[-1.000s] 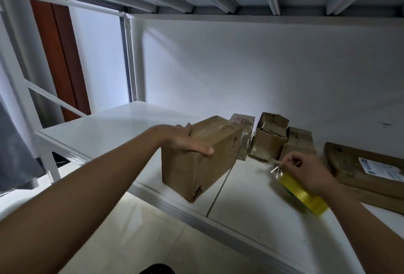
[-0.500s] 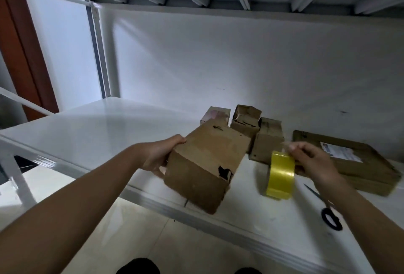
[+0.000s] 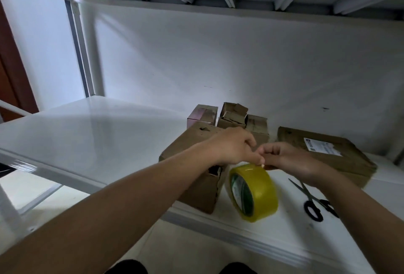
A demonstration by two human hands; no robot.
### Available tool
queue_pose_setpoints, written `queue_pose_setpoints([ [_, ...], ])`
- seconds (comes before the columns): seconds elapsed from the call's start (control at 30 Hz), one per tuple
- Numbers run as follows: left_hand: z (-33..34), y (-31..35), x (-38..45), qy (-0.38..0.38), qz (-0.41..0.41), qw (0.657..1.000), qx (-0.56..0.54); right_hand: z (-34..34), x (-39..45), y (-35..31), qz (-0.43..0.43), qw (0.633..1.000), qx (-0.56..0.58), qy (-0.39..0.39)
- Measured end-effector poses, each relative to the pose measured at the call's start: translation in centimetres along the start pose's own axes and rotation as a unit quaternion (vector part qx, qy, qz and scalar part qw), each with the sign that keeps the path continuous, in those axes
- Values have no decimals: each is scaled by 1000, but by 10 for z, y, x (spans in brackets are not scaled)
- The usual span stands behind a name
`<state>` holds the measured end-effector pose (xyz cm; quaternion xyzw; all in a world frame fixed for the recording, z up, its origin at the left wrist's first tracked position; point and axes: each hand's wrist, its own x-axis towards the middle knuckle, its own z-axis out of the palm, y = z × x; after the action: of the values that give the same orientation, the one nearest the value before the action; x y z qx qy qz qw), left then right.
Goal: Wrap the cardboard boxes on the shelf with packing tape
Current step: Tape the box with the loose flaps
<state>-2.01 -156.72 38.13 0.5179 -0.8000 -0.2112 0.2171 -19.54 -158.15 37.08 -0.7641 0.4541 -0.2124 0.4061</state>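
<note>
Both hands meet right above the tape roll point(image 3: 253, 191). Left hand point(image 3: 234, 148): fingers curled, fingertips pinching at the roll's top edge. Right hand point(image 3: 286, 160): fingers curled too, tips against the left's at the same spot; can't tell whether it has the tape end or nothing. Roll is yellow, stands on edge on the shelf point(image 3: 87, 134), just below the fingertips. Box point(image 3: 196, 177) sits under the left wrist, touching or just beside the roll, at the shelf's front edge. Scissors point(image 3: 312, 201) lie below the right wrist, partly hidden by the forearm. Flat labelled box point(image 3: 328, 153) is beyond the right hand. Three small boxes point(image 3: 231, 114) cluster beyond both hands, by the wall.
</note>
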Motion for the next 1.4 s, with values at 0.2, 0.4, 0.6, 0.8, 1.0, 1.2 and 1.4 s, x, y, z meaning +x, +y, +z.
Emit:
queue_pose_setpoints([
  [0.2, 3, 15, -3, 26, -27, 995, 91, -2, -6, 11, -10, 1000, 13, -9],
  [0.4, 0, 32, -4, 28, -27, 995, 92, -17, -5, 28, 36, 983, 168, -60],
  [0.6, -3, 40, 4, 57, -22, 998, -6, -16, -9, 48, 83, 964, 248, 39],
  [0.8, -23, 38, 18, 70, -101, 973, -193, -8, -23, 48, 23, 977, 197, -78],
  [1.0, -40, 34, 20, 86, -109, 976, -168, -1, -22, 34, -17, 984, 173, -47],
  [1.2, -64, 3, 5, 117, -172, 935, -286, -40, -19, -15, -10, 993, 99, 65],
  [1.4, -74, -34, -25, 128, -194, 939, -254, -28, -7, -45, 54, 982, -170, -57],
])
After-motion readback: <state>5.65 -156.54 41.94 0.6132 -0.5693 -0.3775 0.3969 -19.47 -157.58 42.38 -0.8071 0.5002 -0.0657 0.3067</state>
